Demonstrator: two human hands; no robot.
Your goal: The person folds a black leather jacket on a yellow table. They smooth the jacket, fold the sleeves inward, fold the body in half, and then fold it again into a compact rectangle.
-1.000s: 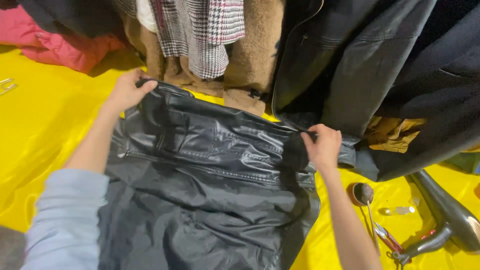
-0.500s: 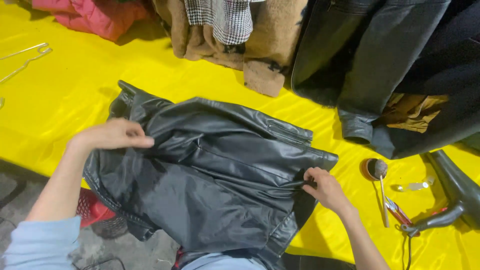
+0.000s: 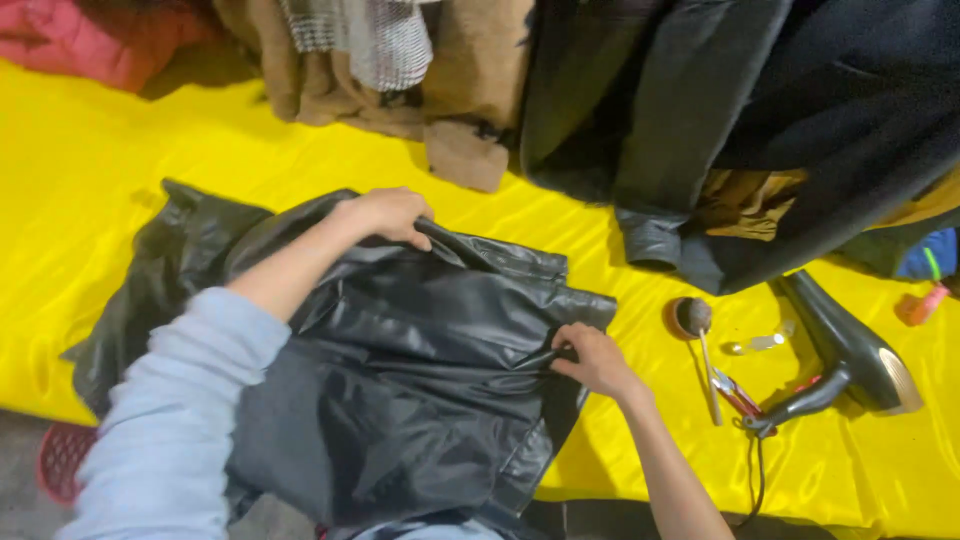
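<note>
A shiny black leather jacket [image 3: 420,370] lies crumpled on a yellow cloth [image 3: 140,150] that covers the table. My left hand [image 3: 385,213] grips a fold along the jacket's upper edge. My right hand [image 3: 595,360] pinches the jacket's right edge, near a flap. A light blue sleeve covers my left arm. The jacket's lower part hangs over the table's near edge.
A heap of clothes lies at the back: a brown coat [image 3: 460,110], a checked garment [image 3: 380,40], dark jackets [image 3: 720,120] and a pink item [image 3: 90,40]. To the right lie a black hair dryer [image 3: 845,350], a round-headed brush [image 3: 695,325] and small tools [image 3: 740,395].
My left hand has moved right across the jacket, from its left side to the upper edge, folding material over. My right hand stays at the right edge.
</note>
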